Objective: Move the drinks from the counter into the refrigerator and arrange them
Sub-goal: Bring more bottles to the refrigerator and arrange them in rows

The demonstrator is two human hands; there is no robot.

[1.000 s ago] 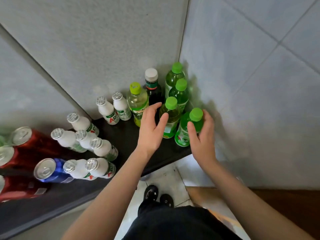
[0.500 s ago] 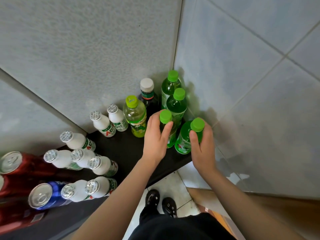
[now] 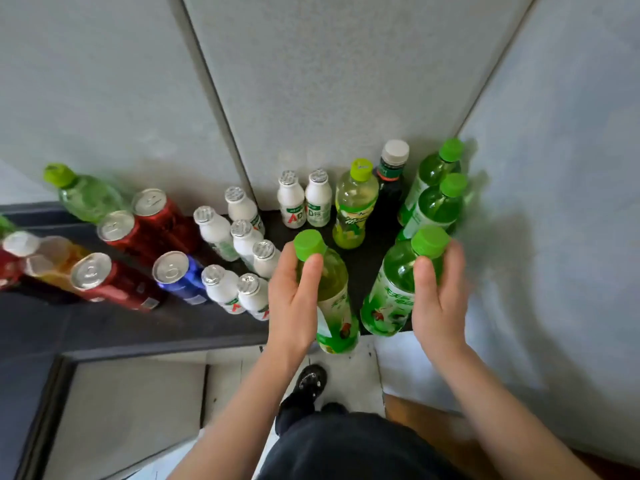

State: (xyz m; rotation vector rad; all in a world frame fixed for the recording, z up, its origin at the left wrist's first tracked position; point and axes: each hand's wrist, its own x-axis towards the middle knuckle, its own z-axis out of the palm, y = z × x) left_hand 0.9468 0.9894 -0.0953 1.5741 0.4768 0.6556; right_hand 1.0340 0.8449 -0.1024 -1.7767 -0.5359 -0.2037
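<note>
My left hand (image 3: 294, 303) grips a green-capped bottle (image 3: 334, 296) by its neck and shoulder; the bottle's base hangs past the front edge of the dark counter (image 3: 121, 327). Around a second green bottle (image 3: 394, 289), near the counter's right end, my right hand (image 3: 434, 299) is wrapped just below the cap. Behind them in the corner stand two more green bottles (image 3: 433, 199), a dark bottle with a white cap (image 3: 389, 181) and a yellow-green bottle (image 3: 353, 206).
Several small white milk bottles (image 3: 242, 237) crowd the counter's middle. Red cans (image 3: 152, 223), a blue can (image 3: 180, 275), an orange drink and another green bottle (image 3: 83, 195) lie further left. Grey walls close the back and right. My shoes (image 3: 308, 386) stand on the tiled floor below.
Both hands have closed on their bottles and drawn them toward me; the left bottle has come off its spot and over the counter edge. The view has swung left.
</note>
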